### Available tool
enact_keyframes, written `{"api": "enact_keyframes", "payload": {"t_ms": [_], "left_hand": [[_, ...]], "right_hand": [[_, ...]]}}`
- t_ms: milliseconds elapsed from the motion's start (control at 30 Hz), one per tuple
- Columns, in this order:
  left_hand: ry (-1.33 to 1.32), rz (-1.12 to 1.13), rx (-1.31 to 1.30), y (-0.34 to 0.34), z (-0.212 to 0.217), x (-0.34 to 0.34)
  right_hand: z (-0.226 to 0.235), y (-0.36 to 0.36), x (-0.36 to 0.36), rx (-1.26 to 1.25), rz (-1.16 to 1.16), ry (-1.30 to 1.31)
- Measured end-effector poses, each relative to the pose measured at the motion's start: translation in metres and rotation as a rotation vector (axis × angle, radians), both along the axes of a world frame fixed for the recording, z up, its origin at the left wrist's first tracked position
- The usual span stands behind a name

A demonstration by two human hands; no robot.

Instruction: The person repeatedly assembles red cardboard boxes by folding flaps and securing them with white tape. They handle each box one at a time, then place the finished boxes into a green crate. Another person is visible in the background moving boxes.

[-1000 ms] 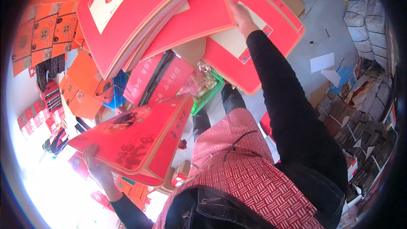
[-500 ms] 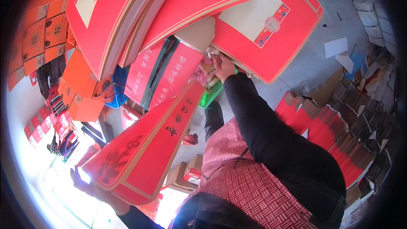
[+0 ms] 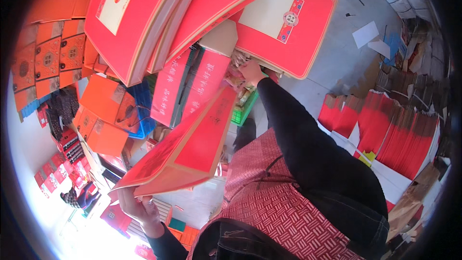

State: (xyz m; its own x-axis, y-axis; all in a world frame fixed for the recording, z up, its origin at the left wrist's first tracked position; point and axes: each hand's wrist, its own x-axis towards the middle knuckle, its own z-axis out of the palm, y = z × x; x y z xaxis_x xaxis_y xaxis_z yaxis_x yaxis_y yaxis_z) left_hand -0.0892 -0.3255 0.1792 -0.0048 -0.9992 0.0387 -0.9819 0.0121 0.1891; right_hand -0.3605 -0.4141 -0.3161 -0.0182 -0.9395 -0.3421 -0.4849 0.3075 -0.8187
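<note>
My left hand [image 3: 140, 208] is closed on the lower end of a red cardboard gift box [image 3: 185, 151], its fingers partly hidden behind the flaps. The box slants up toward the middle, its narrow side panel facing me. At the green plastic crate [image 3: 246, 108], my right hand [image 3: 251, 71] has its fingers curled down among small wrapped packets [image 3: 235, 78]. What those fingers hold is too small to make out. A pink-red carton [image 3: 202, 79] with dark tape stands just left of the crate.
Big red printed cardboard sheets [image 3: 132, 24] lie stacked at the far left, with another red sheet [image 3: 308, 29] at the far middle. Orange boxes [image 3: 103, 98] and a blue crate [image 3: 144, 110] stand at left. Bundled red cardboard [image 3: 380, 125] lines the floor at right.
The red gift box has tipped, so its lower end now faces me more openly. My left hand has moved from its outer side to under that end. My right hand stays at the crate.
</note>
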Motion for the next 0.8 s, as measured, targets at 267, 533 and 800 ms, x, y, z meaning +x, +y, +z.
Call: {"api": "enact_keyframes", "payload": {"t_ms": [267,533,800], "left_hand": [[0.107,-0.082,-0.046,0.015,0.003,0.002],[0.145,-0.048,0.109,0.016,0.042,-0.020],[0.092,-0.468,0.154,-0.006,0.039,-0.025]], "right_hand": [[0.186,-0.019,-0.013,0.051,-0.061,-0.567],[0.472,0.052,-0.054,-0.842,-0.068,-0.505],[0.577,0.117,-0.028,-0.297,0.671,-0.349]]}}
